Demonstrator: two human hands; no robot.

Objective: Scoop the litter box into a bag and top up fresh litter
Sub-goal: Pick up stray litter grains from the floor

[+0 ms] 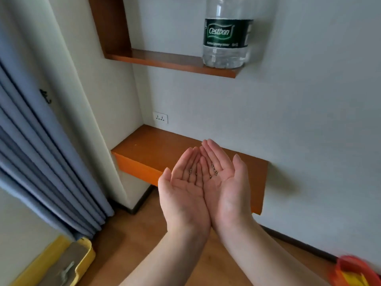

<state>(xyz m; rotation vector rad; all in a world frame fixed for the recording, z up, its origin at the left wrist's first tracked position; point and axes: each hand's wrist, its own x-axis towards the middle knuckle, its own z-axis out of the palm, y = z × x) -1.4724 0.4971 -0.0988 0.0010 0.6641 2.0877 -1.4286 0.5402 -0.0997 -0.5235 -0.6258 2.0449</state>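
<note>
Orange ledge ahead; I see left hand, right hand cupped open, edges touching, so litter grains stay put.

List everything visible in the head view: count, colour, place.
litter granules: a few, brownish, on the cupped palms
litter box: 1, yellow, bottom left on the floor, grey litter inside
scoop: 1, pale, lying in the litter box, blurred
water bottle: 1, clear with dark green label, on the upper shelf
upper shelf: 1, brown wood, top centre on the wall
lower shelf: 1, orange wood, wall-mounted in the corner
socket: 1, white, on the wall above the lower shelf
curtain: 1, blue-grey, left
red-orange object: 1, bottom right, blurred, cannot identify
left hand: palm up, cupped against the right
right hand: palm up, cupped
</note>
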